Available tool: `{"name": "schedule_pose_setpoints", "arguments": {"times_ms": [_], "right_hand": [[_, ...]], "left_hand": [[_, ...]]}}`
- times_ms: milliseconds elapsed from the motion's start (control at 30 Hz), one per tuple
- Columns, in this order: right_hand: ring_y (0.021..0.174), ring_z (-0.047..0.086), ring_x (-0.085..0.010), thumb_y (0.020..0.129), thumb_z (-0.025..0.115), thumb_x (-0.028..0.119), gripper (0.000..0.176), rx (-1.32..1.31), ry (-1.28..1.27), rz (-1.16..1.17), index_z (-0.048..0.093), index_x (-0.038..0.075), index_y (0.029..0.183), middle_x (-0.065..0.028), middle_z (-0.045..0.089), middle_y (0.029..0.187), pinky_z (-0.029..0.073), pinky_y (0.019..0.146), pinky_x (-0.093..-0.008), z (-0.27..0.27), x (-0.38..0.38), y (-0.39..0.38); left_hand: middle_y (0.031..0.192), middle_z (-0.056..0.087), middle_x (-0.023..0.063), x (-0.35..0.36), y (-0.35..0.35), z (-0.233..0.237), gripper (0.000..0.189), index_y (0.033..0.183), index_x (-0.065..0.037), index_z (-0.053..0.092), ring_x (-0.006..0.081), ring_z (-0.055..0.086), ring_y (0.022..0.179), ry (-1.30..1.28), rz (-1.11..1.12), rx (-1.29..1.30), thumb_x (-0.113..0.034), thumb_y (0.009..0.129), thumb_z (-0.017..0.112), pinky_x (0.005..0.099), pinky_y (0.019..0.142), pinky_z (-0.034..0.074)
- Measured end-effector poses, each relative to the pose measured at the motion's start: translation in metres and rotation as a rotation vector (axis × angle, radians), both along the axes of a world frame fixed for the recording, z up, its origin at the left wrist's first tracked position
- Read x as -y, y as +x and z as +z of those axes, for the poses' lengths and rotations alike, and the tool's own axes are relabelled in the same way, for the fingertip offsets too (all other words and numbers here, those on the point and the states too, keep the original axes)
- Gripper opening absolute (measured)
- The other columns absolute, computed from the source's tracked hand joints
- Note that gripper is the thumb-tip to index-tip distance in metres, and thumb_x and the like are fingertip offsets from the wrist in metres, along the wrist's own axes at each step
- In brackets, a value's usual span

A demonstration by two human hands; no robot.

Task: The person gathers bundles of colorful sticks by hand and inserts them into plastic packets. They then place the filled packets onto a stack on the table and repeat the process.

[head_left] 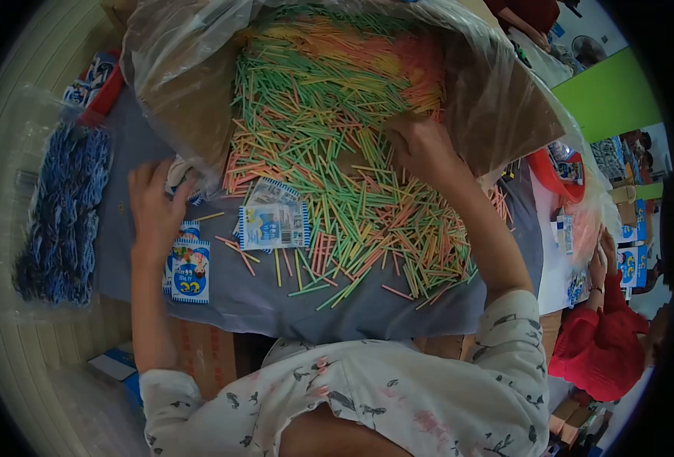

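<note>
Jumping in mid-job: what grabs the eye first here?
The heap of coloured sticks spilling from a plastic-lined box onto the grey cloth at centre, with the right hand pressed into it. Left of it, the left hand rests by small blue printed packets.

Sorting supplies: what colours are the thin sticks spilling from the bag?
Green, orange, yellow and pink thin sticks, clearest in head view.

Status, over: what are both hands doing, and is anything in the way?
Left hand flat, open on grey cloth beside printed packets. Right hand on coloured sticks spilling from plastic bag; grip unclear. One loose packet lies among the sticks.
</note>
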State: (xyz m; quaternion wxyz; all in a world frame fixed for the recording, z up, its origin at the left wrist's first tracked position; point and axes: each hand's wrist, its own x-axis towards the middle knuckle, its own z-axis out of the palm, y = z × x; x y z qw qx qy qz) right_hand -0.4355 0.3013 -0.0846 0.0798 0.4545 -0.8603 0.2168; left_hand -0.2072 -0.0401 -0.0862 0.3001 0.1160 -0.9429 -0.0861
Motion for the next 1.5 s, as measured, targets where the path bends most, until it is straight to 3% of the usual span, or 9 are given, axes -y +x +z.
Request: {"name": "schedule_pose_setpoints", "arguments": {"times_ms": [167,433,733,833,900,1000,1233,1433,1500], "right_hand": [[0.088,0.063,-0.0379,0.079,0.061,0.005,0.016,-0.326,0.170,-0.053,0.066,-0.001,0.092,-0.0204,0.063,0.095,0.051,0.073,-0.0457,-0.022,0.050,-0.066],[0.086,0.068,-0.0333,0.077,0.063,0.010,0.018,-0.562,0.380,-0.167,0.070,0.000,0.091,-0.0176,0.068,0.096,0.054,0.075,-0.0478,-0.035,0.107,-0.102],[0.095,0.067,-0.0366,0.083,0.060,0.018,0.034,-0.190,0.407,-0.252,0.062,0.001,0.113,-0.0201,0.068,0.103,0.053,0.076,-0.0439,-0.008,0.070,-0.072],[0.083,0.068,-0.0295,0.088,0.060,0.023,0.030,0.027,0.031,-0.260,0.065,0.000,0.106,-0.0155,0.070,0.093,0.051,0.071,-0.0402,-0.022,0.059,-0.071],[0.072,0.060,-0.0176,0.095,0.058,0.031,0.030,0.455,-0.709,-0.226,0.067,0.002,0.095,-0.0075,0.066,0.081,0.047,0.066,-0.0352,-0.033,0.059,-0.070],[0.070,0.051,-0.0098,0.100,0.053,0.033,0.035,0.606,-0.885,-0.036,0.067,0.004,0.088,-0.0010,0.061,0.075,0.043,0.065,-0.0310,-0.020,0.046,-0.048],[0.072,0.054,-0.0100,0.101,0.050,0.035,0.038,0.628,-0.534,0.094,0.066,0.003,0.086,-0.0011,0.061,0.075,0.043,0.068,-0.0292,-0.051,0.020,-0.056],[0.071,0.054,-0.0088,0.099,0.054,0.034,0.034,0.775,-0.880,0.029,0.065,0.004,0.090,-0.0009,0.061,0.076,0.043,0.065,-0.0293,-0.017,0.018,-0.022],[0.074,0.062,-0.0166,0.096,0.056,0.030,0.030,0.493,-0.412,-0.137,0.065,0.000,0.095,-0.0065,0.065,0.080,0.048,0.065,-0.0342,-0.013,0.016,-0.012]], "left_hand": [[0.100,0.059,0.0149,-0.100,0.027,0.012,0.028,0.099,0.001,0.065,0.0329,0.053,0.100,0.243,-0.375,0.318,-0.010,0.074,0.073,0.0413,0.083,0.047],[0.097,0.061,0.0124,-0.111,0.025,-0.034,0.017,0.090,0.000,0.068,0.0324,0.058,0.095,0.185,-0.372,0.166,-0.003,0.073,0.069,0.0413,0.082,0.050],[0.097,0.062,0.0099,-0.120,0.023,-0.049,0.015,0.089,-0.001,0.069,0.0293,0.059,0.090,0.231,-0.284,-0.082,-0.002,0.075,0.067,0.0383,0.075,0.050],[0.093,0.061,0.0091,-0.118,0.021,-0.045,0.018,0.090,-0.002,0.070,0.0285,0.057,0.089,0.293,-0.236,-0.041,-0.002,0.072,0.069,0.0385,0.073,0.049],[0.091,0.060,0.0087,-0.113,0.019,-0.045,0.022,0.091,-0.003,0.070,0.0284,0.056,0.088,0.357,-0.236,-0.019,-0.001,0.069,0.069,0.0385,0.073,0.048],[0.092,0.059,0.0086,-0.104,0.021,-0.052,0.027,0.094,-0.004,0.071,0.0287,0.055,0.087,0.533,-0.249,-0.025,-0.002,0.067,0.069,0.0392,0.072,0.048],[0.099,0.060,0.0120,-0.114,0.037,-0.041,0.035,0.105,-0.002,0.067,0.0309,0.055,0.097,0.209,-0.270,0.086,0.001,0.071,0.065,0.0411,0.083,0.046],[0.105,0.061,0.0123,-0.103,0.034,-0.041,0.036,0.106,0.001,0.066,0.0295,0.055,0.098,0.323,-0.260,0.077,0.002,0.070,0.061,0.0437,0.087,0.042],[0.105,0.061,0.0120,-0.102,0.030,-0.040,0.037,0.107,0.000,0.066,0.0287,0.055,0.097,0.165,-0.223,0.090,0.002,0.071,0.061,0.0431,0.085,0.042]]}}
